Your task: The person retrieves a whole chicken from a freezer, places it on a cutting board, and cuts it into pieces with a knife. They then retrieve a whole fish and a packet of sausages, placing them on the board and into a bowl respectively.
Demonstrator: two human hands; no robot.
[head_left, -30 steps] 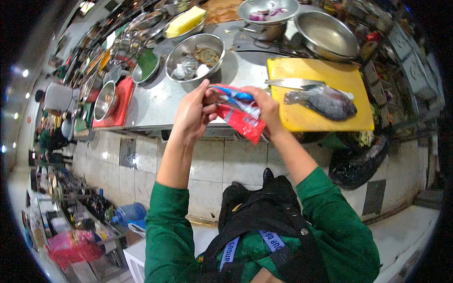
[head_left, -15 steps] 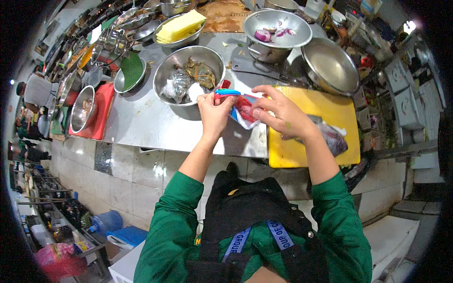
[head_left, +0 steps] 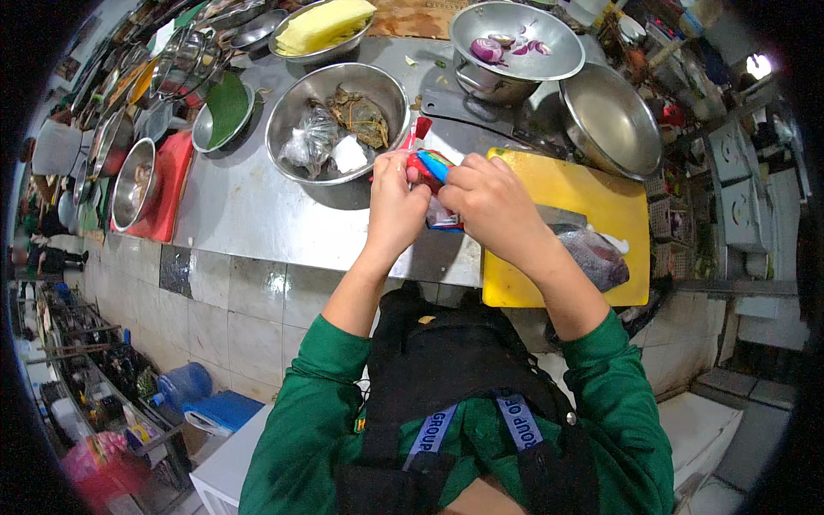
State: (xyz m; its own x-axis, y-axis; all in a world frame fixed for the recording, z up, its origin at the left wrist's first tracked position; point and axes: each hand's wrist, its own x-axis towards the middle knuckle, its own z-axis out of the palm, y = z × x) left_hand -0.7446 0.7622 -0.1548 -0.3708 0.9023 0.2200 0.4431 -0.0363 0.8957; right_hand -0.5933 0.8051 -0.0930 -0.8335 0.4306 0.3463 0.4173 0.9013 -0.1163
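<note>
My left hand point(head_left: 396, 202) and my right hand point(head_left: 491, 202) are closed on a small red and blue plastic packet point(head_left: 433, 165), held over the table's near edge. Fingers cover much of it. A steel bowl point(head_left: 283, 170) stands just beyond my left hand, with a knotted clear plastic bag point(head_left: 311, 142), a tied leaf-wrapped bundle point(head_left: 360, 118) and a white piece point(head_left: 348, 154) in it. Under and beside my right forearm lies a yellow cutting board point(head_left: 524, 275), bearing a dark whole fish point(head_left: 592, 257) and a flat grey blade-like piece point(head_left: 560, 218).
Beyond the board, a metal colander point(head_left: 558, 64) with cut purple onions rests on a pot, beside a wide steel basin point(head_left: 609, 120). A cleaver point(head_left: 463, 110) lies nearby. Further left are a bowl of yellow sheets point(head_left: 322, 34), a leaf-lined bowl point(head_left: 249, 107) and a red board point(head_left: 176, 184).
My right hand has closed in on the packet, its fingers now gripping the top beside my left hand. The packet looks more bunched up. The view has shifted slightly.
</note>
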